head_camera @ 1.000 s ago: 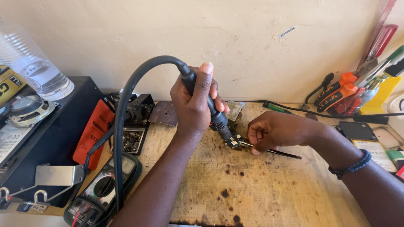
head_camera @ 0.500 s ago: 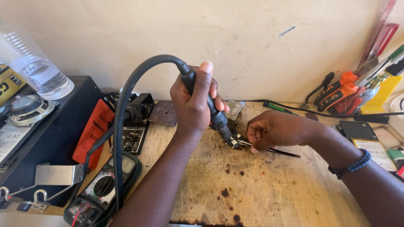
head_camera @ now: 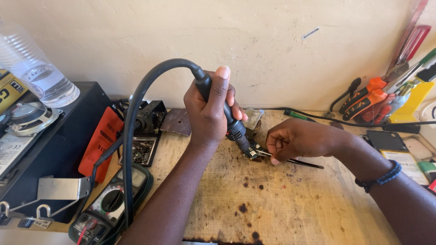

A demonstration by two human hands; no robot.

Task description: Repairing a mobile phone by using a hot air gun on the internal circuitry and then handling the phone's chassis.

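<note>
While the left hand (head_camera: 210, 111) grips the hot-air handpiece (head_camera: 227, 115) tilted down-right, its nozzle meets the small circuit board (head_camera: 252, 152) that the right hand's (head_camera: 297, 139) tweezers (head_camera: 295, 160) pinch.

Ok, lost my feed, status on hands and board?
Left hand grips hot-air handpiece, nozzle down on small circuit board. Right hand holds tweezers at board. Nothing blocking.

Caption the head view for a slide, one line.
Left hand aims a black hot-air wand at a small circuit board while the right hand steadies it with tweezers on a scorched wooden bench.
</note>
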